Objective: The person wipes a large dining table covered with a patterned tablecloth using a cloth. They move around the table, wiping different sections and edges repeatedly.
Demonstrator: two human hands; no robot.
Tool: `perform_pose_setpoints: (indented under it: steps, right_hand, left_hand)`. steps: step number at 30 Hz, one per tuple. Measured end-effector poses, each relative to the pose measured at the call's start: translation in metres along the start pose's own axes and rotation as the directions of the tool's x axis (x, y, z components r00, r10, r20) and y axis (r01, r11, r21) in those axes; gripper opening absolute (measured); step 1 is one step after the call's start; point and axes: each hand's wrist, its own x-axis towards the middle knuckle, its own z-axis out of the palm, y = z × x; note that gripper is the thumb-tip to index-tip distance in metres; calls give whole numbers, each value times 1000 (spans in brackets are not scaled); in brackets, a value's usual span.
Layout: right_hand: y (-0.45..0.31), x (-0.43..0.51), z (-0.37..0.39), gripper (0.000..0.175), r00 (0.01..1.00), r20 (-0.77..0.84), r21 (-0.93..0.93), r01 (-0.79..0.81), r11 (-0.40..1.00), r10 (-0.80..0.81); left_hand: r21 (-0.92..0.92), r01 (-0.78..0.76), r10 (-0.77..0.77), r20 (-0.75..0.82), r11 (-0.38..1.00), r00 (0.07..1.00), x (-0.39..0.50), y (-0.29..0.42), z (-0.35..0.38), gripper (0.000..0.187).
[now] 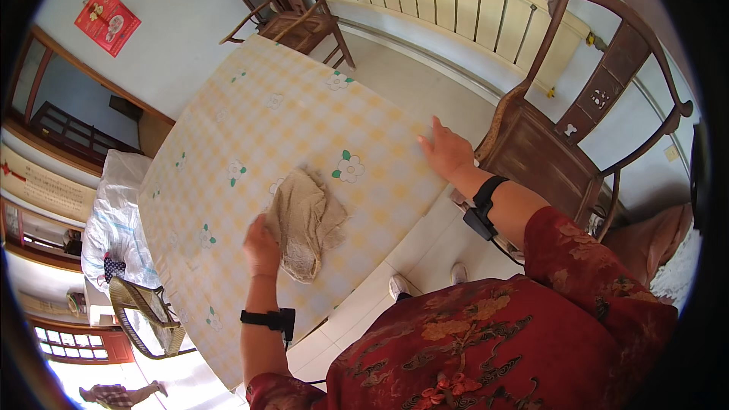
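Observation:
A crumpled beige cloth (304,228) lies on a table covered with a yellow-and-white checked tablecloth (296,119) printed with white flowers. My left hand (263,246) grips the cloth's left edge, its fingers partly hidden behind the folds. To the right, my right hand (449,151) rests at the table's edge with its fingers apart and nothing in it. Black bands with small boxes and cables are strapped round both forearms.
A wooden armchair (547,154) stands close to the table's right edge, another (302,28) beyond its far corner. A cream radiator (455,0) lines the wall. Clear plastic sheeting (117,222) and a wicker-framed chair (142,319) are at the left. A person (117,394) is far off, lower left.

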Motion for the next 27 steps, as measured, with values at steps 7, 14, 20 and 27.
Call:
perform_pose_setpoints:
  steps: [7,14,20,27]
  right_hand:
    - [-2,-1,-3,69,999,30,-2,-27,1000,27]
    - [1,-1,2,68,999,-39,4,4,1000,-4]
    - [3,-1,1,68,1000,-22,20,-18,1000,18]
    - [6,1,5,68,997,-79,25,11,1000,-9]
  left_hand:
    - [248,-321,359,-126,914,925,6,24,13,23]
    - [285,-571,566,107,770,817,-10,72,63,18]
    - [-166,-407,422,66,898,904,-10,83,62,32]
    - [382,-260,163,269,887,949,14,57,42,76]
